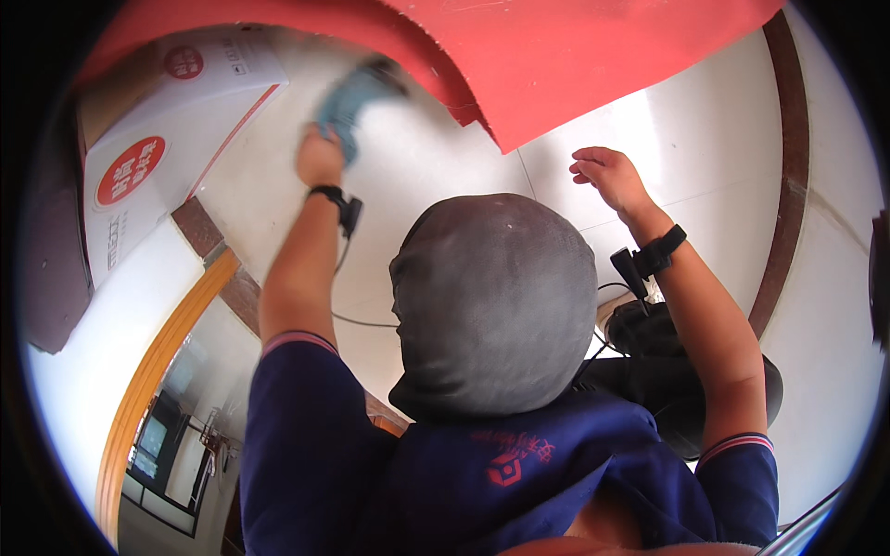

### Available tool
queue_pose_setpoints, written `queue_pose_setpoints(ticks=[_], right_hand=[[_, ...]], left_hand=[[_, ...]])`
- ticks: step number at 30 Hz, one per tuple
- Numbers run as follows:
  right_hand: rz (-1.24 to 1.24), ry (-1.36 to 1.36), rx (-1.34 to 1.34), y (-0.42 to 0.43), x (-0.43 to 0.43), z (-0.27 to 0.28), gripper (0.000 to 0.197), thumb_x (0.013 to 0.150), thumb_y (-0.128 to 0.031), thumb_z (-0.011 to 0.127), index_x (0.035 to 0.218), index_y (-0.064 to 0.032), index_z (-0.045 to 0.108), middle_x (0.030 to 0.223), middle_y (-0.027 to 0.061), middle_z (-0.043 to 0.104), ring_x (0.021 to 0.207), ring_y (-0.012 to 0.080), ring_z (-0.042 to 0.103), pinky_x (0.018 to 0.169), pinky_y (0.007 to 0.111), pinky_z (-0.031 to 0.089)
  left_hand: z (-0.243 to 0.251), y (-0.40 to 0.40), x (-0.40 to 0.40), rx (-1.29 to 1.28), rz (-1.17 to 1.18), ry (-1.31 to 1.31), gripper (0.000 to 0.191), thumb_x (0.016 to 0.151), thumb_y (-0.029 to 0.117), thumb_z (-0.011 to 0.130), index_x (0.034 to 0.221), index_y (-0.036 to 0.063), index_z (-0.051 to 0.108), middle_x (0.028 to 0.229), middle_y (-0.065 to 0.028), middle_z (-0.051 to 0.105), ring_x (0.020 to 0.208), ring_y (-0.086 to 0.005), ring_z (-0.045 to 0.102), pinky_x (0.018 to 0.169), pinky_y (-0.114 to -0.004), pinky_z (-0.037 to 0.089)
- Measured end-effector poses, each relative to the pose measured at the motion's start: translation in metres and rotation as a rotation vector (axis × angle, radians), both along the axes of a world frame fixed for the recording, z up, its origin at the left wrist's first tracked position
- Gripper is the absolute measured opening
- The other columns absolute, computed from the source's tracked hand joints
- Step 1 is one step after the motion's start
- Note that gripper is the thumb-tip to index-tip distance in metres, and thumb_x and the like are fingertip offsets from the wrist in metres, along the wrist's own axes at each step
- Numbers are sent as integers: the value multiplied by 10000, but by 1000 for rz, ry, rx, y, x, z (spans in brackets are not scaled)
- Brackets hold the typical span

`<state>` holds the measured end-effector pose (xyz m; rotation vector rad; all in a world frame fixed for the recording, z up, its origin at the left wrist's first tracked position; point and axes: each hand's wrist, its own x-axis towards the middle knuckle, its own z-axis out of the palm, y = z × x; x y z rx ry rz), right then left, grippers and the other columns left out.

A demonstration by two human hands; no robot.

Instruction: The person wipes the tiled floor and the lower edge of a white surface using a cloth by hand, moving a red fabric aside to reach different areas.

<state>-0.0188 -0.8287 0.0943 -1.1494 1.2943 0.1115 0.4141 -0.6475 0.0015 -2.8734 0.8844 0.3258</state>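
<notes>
My left hand (321, 156) grips the near end of a blurred teal, cloth-like item (348, 97) with a dark far end, held out over the pale floor. What kind of item it is cannot be told. My right hand (603, 174) is raised at the right, fingers loosely bent, with nothing seen in it. A dark grey, rounded, fabric-like object (497, 306) lies between my forearms, close to my chest. Each wrist wears a black strap with a small device, and thin cables run from them. A red sheet or panel (591, 62) spans the top, beyond both hands.
A white printed cardboard box (243, 76) stands at the upper left, beside a dark panel (55, 264). An orange-brown wooden frame (149, 361) curves below it. Black padded items (646, 389) sit beneath my right arm. A brown floor border (786, 187) runs along the right.
</notes>
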Motion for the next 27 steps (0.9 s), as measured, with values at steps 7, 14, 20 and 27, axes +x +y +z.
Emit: queue_pose_setpoints(ticks=[7,14,20,27], right_hand=[[40,-91,24,1,16,4,311,887,-96,542,1134,81,610,984,163,693,875,216,680,813,302,517],[-6,-75,91,-8,15,-3,306,897,-102,538,1125,90,607,969,155,685,869,214,671,807,297,516],[-1,-77,110,-3,10,-9,308,891,-100,536,1121,92,608,969,157,687,869,214,672,811,300,515],[11,-37,137,4,6,-3,310,895,-112,538,1124,85,609,970,147,689,865,206,671,811,297,512]], left_hand=[[87,81,84,-721,-40,-215,299,813,259,651,864,-33,613,790,-221,649,726,-396,617,689,-449,481],[89,326,-93,-75,748,-111,551,880,385,572,980,-156,596,942,-295,652,871,-441,632,779,-466,503],[86,284,-208,671,362,487,390,922,326,541,897,-44,659,902,-222,683,802,-348,660,701,-436,526],[67,101,-175,341,19,353,273,934,260,551,839,56,706,854,-159,705,745,-273,679,642,-403,537]])
